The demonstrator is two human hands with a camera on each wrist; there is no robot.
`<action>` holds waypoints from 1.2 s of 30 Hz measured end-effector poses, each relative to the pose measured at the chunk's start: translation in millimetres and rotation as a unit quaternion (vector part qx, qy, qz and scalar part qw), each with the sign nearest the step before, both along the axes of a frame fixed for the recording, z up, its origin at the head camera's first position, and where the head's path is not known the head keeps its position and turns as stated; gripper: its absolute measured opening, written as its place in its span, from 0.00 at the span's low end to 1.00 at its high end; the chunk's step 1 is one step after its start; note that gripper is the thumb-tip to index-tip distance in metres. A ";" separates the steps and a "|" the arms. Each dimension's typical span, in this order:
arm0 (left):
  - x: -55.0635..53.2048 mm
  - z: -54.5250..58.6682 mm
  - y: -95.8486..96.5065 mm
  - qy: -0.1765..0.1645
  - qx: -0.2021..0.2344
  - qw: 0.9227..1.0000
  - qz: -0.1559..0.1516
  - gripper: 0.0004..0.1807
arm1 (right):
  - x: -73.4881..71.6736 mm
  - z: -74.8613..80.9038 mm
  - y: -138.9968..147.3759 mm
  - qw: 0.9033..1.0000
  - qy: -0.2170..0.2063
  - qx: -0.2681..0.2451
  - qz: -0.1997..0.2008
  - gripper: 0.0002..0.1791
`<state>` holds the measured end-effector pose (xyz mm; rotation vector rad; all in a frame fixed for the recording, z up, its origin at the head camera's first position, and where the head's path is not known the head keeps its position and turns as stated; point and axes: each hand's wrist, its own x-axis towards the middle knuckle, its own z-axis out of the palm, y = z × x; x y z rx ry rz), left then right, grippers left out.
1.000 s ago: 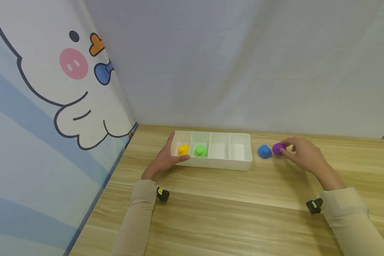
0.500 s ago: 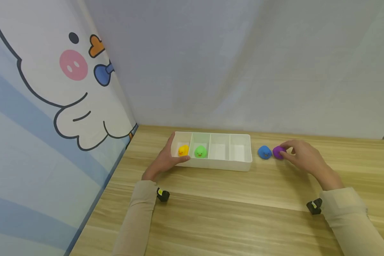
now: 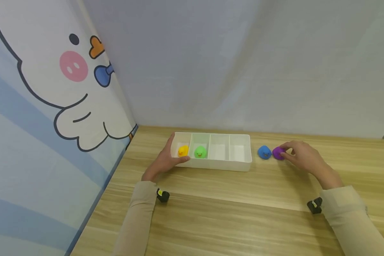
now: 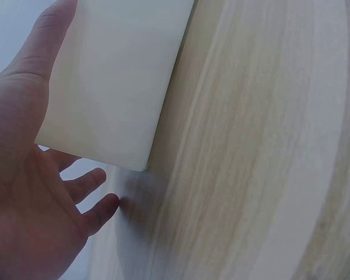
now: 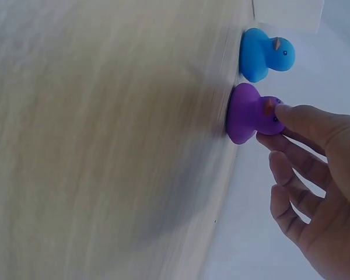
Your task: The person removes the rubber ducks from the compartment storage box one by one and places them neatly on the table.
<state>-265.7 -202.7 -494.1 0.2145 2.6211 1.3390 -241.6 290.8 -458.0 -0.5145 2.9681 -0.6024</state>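
A white divided box [image 3: 217, 164] lies lengthwise on the table, and my left hand [image 3: 164, 159] grips its left end. The thumb [image 4: 38, 46] runs along the front wall, with the other fingers around the end. Inside sit a yellow rubber duck [image 3: 183, 150] in the leftmost compartment and a green rubber duck [image 3: 200, 152] in the one beside it. Right of the box, my right hand [image 3: 304, 156] pinches the head of a purple rubber duck [image 5: 245, 116] between thumb and fingers, its base at the tabletop. A blue rubber duck [image 5: 256, 55] stands close beside it, nearer the box.
The wood-grain table [image 3: 211, 213] stretches toward me in front of the box. A pale curtain [image 3: 243, 71] hangs right behind the table's back edge. On the left is a wall cloth [image 3: 44, 142] with a cartoon print.
The purple duck, pinched in my right hand, has shifted very slightly toward me, level with the blue duck. My left hand and the box stay in place.
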 end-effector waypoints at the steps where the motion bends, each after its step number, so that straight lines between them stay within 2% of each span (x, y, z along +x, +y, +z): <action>1: 0.1 -0.3 -0.1 0.001 0.000 1.000 -0.002 0.67 | 0.0 -0.2 0.4 1.000 0.000 0.000 0.001 0.18; 12: 0.0 1.2 0.9 0.002 0.002 1.000 -0.002 0.68 | 2.9 2.7 2.8 1.000 0.001 0.000 -0.003 0.18; 21: -0.3 0.6 -0.5 0.002 -0.001 1.000 -0.001 0.67 | 6.3 10.6 0.2 1.000 0.019 0.005 -0.018 0.20; 28: 0.6 -0.4 -1.7 0.001 -0.004 1.000 -0.003 0.67 | 6.8 14.4 -6.1 0.999 0.034 -0.001 -0.013 0.20; 36: 2.9 1.6 -0.7 0.004 -0.012 1.000 0.013 0.68 | 4.5 20.6 -17.2 0.999 0.041 -0.011 -0.011 0.20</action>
